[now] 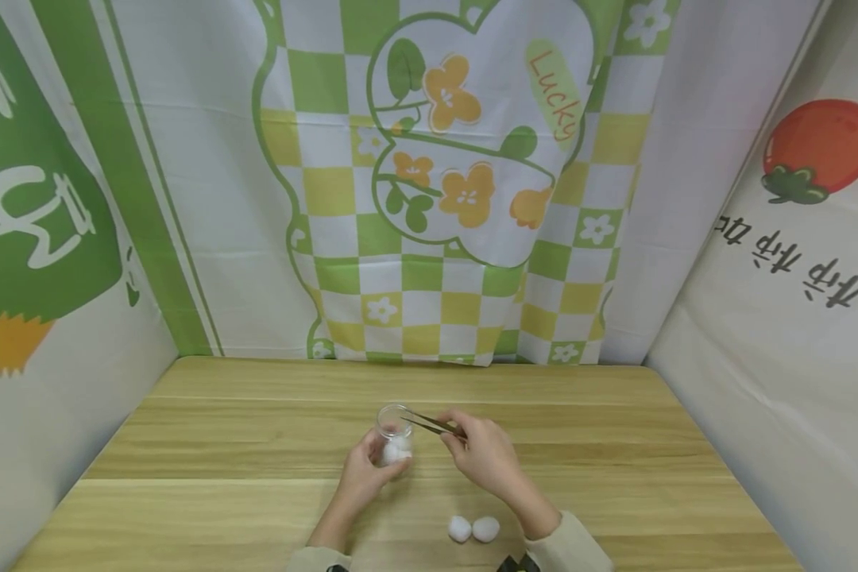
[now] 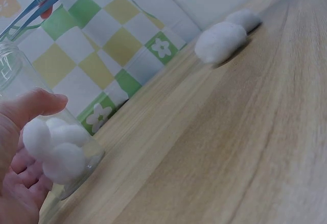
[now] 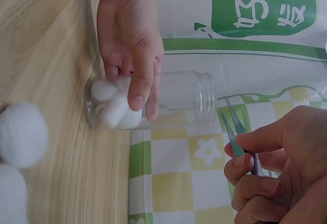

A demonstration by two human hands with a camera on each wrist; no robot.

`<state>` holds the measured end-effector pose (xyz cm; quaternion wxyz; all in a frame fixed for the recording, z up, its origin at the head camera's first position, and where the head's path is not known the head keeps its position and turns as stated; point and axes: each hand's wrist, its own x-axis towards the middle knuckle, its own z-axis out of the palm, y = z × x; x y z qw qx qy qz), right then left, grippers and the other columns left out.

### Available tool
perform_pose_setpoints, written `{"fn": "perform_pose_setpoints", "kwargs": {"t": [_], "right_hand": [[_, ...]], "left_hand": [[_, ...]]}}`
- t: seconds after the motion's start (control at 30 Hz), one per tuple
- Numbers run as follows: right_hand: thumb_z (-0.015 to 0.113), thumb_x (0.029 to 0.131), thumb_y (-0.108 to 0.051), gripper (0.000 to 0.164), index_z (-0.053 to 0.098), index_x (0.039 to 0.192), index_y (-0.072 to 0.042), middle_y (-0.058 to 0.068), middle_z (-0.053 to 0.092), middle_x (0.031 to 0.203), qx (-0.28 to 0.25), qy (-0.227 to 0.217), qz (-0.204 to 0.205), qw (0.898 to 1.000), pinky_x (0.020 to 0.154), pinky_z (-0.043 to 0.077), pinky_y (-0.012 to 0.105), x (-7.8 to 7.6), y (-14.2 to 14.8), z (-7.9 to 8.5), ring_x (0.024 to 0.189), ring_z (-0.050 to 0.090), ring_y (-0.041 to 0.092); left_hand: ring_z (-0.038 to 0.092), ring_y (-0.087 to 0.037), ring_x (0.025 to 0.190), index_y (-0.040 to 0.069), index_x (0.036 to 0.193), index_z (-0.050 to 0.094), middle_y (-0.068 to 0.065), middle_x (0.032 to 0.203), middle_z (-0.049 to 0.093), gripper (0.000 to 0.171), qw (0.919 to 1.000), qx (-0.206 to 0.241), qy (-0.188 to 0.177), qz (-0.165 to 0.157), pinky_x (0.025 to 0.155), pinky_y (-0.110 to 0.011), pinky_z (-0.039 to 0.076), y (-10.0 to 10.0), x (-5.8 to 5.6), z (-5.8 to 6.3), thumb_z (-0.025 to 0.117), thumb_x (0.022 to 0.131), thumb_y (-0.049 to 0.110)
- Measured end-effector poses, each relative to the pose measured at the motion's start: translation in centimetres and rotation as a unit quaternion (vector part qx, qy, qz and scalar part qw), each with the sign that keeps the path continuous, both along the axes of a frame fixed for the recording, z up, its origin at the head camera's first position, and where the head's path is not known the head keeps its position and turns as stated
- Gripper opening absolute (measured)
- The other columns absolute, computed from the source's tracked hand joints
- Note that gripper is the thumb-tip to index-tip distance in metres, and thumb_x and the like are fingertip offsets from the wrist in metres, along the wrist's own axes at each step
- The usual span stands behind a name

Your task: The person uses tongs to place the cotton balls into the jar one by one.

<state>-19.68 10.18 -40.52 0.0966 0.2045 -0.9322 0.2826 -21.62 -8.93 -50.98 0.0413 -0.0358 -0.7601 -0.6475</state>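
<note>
My left hand grips a clear jar round its lower part, thumb across the front. Several white cotton balls lie at the bottom of the jar, partly behind the thumb. Its threaded mouth has no lid on it. On the other side, my right hand pinches metal tweezers between thumb and fingers. Their two tips are spread apart with nothing between them, close by the jar's mouth. Two more cotton balls sit side by side on the table, nearer to me than the hands.
The wooden table has a light striped grain. A checked green and yellow curtain hangs along its back edge. Printed white cloths close in the left and right sides.
</note>
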Motion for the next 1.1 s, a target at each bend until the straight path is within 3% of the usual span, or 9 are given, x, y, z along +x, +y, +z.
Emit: {"fn": "perform_pose_setpoints", "kwargs": {"t": [0.4,0.7,1.1], "right_hand": [[0.064,0.089,-0.009,0.020,0.066,0.109,-0.009,0.001,0.063,0.064,-0.006,-0.009,0.003,1.000,0.043,0.028,0.014,0.2,0.4,0.0,0.048,0.037,0.001],[0.063,0.090,-0.009,0.021,0.065,0.111,-0.008,0.001,0.065,0.065,-0.005,-0.001,0.001,1.000,0.042,0.029,0.014,0.4,1.0,0.2,0.048,0.038,0.000],[0.067,0.086,-0.009,0.020,0.067,0.106,-0.011,0.005,0.072,0.073,0.006,0.019,-0.011,1.000,0.045,0.034,0.015,0.8,1.6,0.0,0.056,0.052,0.003]], "left_hand": [[0.062,-0.034,0.116,0.002,0.120,0.058,-0.024,0.125,0.064,0.050,0.9999,-0.010,0.002,0.003,0.104,-0.047,0.049,0.0,-0.2,-0.2,0.078,0.074,0.007],[0.059,-0.038,0.120,0.001,0.122,0.058,-0.025,0.128,0.062,0.052,1.0000,0.001,-0.003,0.005,0.109,-0.052,0.044,0.1,-0.1,-0.2,0.078,0.074,0.007],[0.060,-0.038,0.119,-0.001,0.122,0.057,-0.027,0.127,0.062,0.053,1.0000,-0.001,0.007,0.001,0.106,-0.052,0.047,0.0,-0.1,-0.2,0.078,0.074,0.004]]}}
